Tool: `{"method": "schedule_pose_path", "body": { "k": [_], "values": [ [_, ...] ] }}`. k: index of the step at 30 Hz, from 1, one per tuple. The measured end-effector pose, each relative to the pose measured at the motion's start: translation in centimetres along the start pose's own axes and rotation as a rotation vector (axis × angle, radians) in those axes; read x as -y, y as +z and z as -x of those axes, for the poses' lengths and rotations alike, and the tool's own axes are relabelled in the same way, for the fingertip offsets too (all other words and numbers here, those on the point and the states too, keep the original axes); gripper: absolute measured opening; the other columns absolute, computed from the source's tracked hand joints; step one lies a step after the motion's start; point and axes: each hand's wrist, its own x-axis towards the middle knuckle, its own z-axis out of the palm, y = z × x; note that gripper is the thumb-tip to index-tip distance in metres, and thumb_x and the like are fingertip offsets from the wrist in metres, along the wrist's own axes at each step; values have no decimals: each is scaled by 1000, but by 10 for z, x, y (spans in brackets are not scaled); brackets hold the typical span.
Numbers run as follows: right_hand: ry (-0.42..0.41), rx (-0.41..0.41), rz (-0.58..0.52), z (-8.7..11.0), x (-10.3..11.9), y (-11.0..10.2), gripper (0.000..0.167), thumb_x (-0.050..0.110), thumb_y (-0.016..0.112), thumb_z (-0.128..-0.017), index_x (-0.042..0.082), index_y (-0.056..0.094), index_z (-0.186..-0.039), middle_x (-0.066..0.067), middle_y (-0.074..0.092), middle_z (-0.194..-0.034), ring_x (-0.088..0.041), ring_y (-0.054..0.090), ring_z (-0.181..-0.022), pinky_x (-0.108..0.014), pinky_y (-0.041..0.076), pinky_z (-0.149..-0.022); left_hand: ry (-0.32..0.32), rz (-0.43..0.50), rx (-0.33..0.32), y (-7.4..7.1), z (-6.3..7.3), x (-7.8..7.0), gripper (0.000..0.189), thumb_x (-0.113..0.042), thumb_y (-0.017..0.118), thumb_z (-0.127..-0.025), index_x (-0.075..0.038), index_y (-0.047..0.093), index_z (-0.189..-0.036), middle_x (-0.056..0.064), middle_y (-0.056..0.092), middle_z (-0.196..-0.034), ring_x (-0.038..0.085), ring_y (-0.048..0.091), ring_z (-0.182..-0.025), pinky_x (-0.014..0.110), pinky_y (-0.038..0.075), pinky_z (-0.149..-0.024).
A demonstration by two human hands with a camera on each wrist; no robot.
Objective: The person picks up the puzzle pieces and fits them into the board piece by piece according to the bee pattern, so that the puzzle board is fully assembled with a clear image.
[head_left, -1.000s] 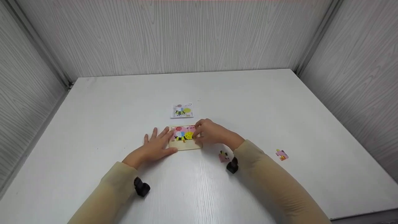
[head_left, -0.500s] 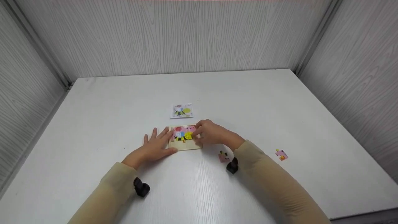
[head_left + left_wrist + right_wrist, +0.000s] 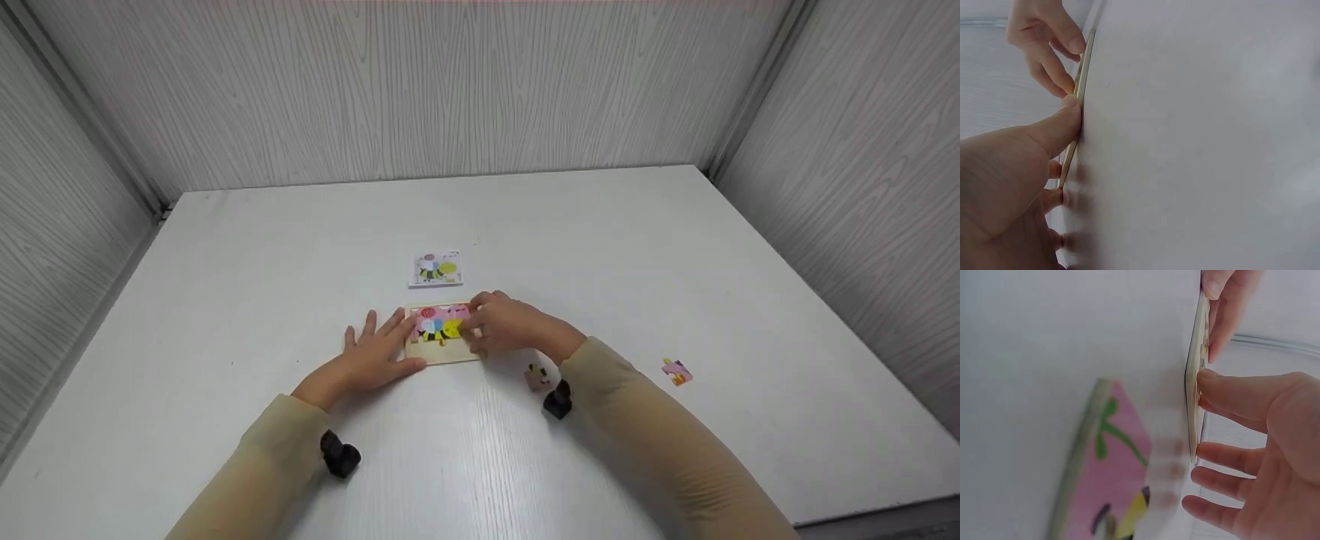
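A shallow wooden puzzle board [image 3: 450,354] lies on the table, its upper part filled with pink, yellow and black pieces of a bee picture. My left hand [image 3: 367,362] rests at its left edge with fingers spread; the thumb [image 3: 1064,121] presses the near side in the left wrist view. At the right end, my right hand [image 3: 514,324] holds a yellow puzzle piece [image 3: 455,328] between thumb and forefinger, low over the board. The other right fingers [image 3: 1224,482] stretch out past it. The held piece is partly hidden by the fingertips.
Behind the board lies a square picture card [image 3: 436,269] with the same bee. A loose pink puzzle piece [image 3: 1109,467] with green and black marks lies near my right wrist, and another loose piece [image 3: 677,371] farther right. Pale panels [image 3: 450,90] enclose the table.
Both hands keep their places at the board. The right fingertips shift only slightly around the yellow piece. The loose pieces and the card stay where they were on the table.
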Motion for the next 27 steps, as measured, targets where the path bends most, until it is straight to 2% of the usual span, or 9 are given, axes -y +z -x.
{"method": "schedule_pose_path", "body": {
  "k": [5, 11, 17, 27],
  "values": [
    [-5, -49, -98, 3, -7, -2, 37, 26, 65, -88, 20, 62, -124, -7, 48, -132, -23, 43, -119, -36, 37, -100, -7, 5, 15, -1, 0, -1, 83, -56, 49, -89, -15, 14, -150, 11, 4, -155, 44, -13, -136, 65, -10, -100],
    [-16, -84, -176, 8, -12, -5, 34, 24, 65, -88, 14, 64, -120, -5, 52, -127, -20, 48, -116, -34, 38, -99, -7, 9, 12, -1, 1, -1, 83, -56, 49, -89, -15, 12, -150, 11, 4, -155, 43, -13, -136, 64, -10, -101],
    [0, -106, -196, 18, -18, -8, 32, 23, 65, -88, 13, 64, -119, -3, 54, -125, -18, 48, -116, -33, 38, -98, 0, 14, 0, -3, 3, -1, 83, -55, 50, -89, -15, 12, -150, 11, 5, -155, 43, -12, -136, 64, -10, -101],
    [-66, -157, -244, 44, -31, -9, 32, 21, 64, -89, 8, 63, -118, -4, 55, -123, -21, 48, -117, -38, 39, -96, 15, 31, -18, -2, 3, 0, 80, -52, 50, -90, -11, 15, -150, 13, 8, -155, 44, -9, -136, 65, -8, -101]
  ]
}}
